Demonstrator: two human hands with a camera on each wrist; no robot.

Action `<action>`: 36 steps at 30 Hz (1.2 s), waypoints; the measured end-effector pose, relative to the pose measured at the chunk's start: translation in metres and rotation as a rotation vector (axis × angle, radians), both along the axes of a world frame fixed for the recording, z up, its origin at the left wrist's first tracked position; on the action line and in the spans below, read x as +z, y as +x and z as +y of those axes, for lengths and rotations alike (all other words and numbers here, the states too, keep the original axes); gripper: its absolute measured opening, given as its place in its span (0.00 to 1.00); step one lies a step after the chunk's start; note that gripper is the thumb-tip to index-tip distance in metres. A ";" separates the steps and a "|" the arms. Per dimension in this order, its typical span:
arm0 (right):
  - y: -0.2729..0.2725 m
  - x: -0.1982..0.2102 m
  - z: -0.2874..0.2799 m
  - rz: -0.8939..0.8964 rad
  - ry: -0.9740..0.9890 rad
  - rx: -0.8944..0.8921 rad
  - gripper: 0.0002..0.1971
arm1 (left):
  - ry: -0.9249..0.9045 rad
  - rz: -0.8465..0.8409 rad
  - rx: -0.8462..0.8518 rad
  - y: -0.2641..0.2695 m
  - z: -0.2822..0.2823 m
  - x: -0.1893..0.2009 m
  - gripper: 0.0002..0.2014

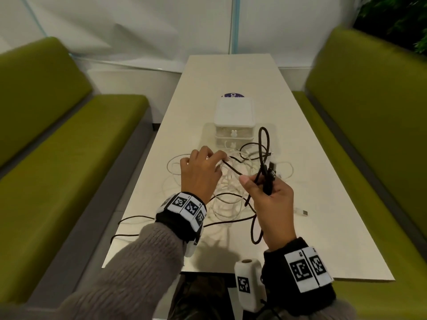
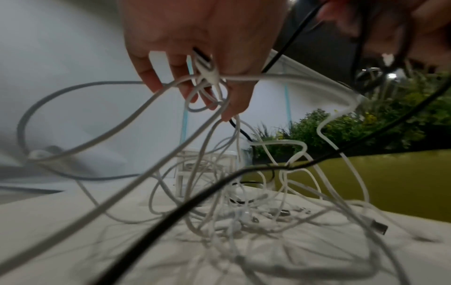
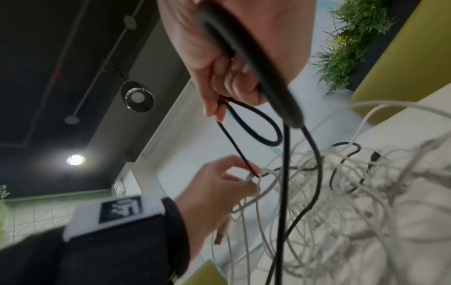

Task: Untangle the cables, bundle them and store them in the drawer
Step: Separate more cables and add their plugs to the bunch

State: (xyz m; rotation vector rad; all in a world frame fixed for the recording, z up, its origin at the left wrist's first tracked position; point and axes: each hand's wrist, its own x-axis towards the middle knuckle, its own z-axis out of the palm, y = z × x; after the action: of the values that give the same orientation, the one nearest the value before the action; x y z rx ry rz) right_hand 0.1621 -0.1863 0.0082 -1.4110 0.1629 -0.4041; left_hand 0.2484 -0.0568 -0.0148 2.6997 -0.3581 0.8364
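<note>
**Head view: black cable being worked out of the white tangle**

Head view shows the right hand [image 1: 271,199] raised above the bench [image 1: 323,215], fingers curled round folded loops of the black cable [image 1: 264,144], with its plug end at the fingertips. The left hand [image 1: 199,173] sits over the knot, fingers pinching a clump of white cables [image 1: 225,199]. Left wrist view confirms several white strands gathered between those fingers [image 2: 234,100], with one black strand running through the same spot. The rest of the black cable trails across the bench toward the near left edge.

Drawer unit [image 1: 233,122] stands just behind the tangle, both drawers appearing closed. Nothing bundled or stored yet; task is early.

Technique note, my judgement: keep the white clump pinned with the left hand and feed the black cable back through loop by loop, following its own path. Pulling hard would likely tighten the knot or drag plugs off the bench. Free one cable fully before coiling.
</note>
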 end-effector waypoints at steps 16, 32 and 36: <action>-0.022 0.042 -0.051 -0.178 0.198 0.144 0.14 | 0.159 0.445 0.186 0.022 0.034 -0.015 0.12; 0.019 -0.006 -0.009 0.209 -0.012 0.004 0.14 | -0.032 -0.050 -0.225 -0.010 0.007 0.004 0.15; 0.024 -0.007 0.009 0.254 -0.030 0.056 0.18 | -0.097 -0.120 -0.298 -0.019 0.003 -0.001 0.13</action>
State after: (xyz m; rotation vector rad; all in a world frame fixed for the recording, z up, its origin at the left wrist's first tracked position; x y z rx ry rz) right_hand 0.1857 -0.1775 0.0012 -1.4907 0.3236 -0.1802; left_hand 0.2291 -0.0538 -0.0163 2.4321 -0.7078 0.9018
